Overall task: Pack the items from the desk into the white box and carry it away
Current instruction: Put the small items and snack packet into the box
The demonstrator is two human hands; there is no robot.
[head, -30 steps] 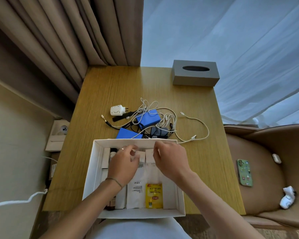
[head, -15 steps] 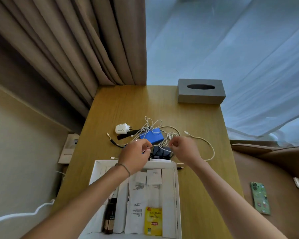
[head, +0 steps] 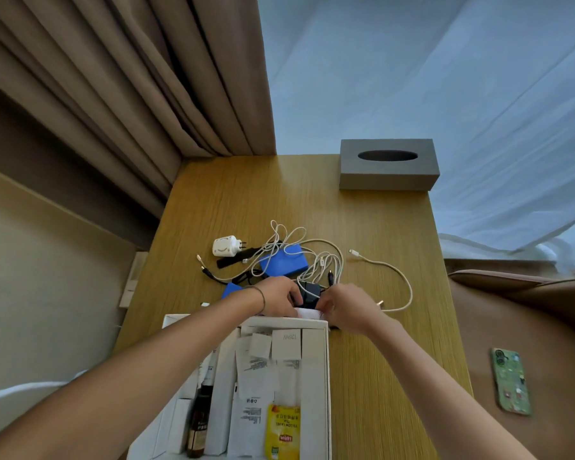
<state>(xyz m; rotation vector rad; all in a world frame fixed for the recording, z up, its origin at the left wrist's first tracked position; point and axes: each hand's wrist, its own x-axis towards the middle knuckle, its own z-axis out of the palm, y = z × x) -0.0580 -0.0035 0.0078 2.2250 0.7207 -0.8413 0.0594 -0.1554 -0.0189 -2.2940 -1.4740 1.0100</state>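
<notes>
The white box [head: 316, 376] sits at the near edge of the wooden tabletop [head: 372, 224], its far rim just below both hands and its right wall leaving a broad strip of bare wood toward the tabletop's right edge. Beyond the box's far rim lies the tangle still to be packed: white cables [head: 316, 257] looped over a blue case [head: 284, 264], a second blue piece [head: 230, 290] half hidden behind the left wrist, and a white plug adapter [head: 225, 246] to the far left of the box, with a black strap [head: 238, 257] beside it. The left hand [head: 279, 297] and the right hand [head: 344, 305] meet just past the box's far rim, fingers curled around a small black charger block [head: 309, 293] between them — a white slip of paper or card lies under the fingertips, touching the rim. One cable arcs out to the right of the box, ending in a connector near the right hand. Inside the box, white cartons and paper sachets stand in rows, with a yellow tea packet [head: 282, 431] at the near end and a dark bottle [head: 200, 419] along the left side. Far beyond the box, open wood runs to a grey tissue box [head: 389, 174] at the tabletop's back right corner. To the right of the box, off the tabletop, a green phone [head: 510, 381] lies on a brown seat.
</notes>
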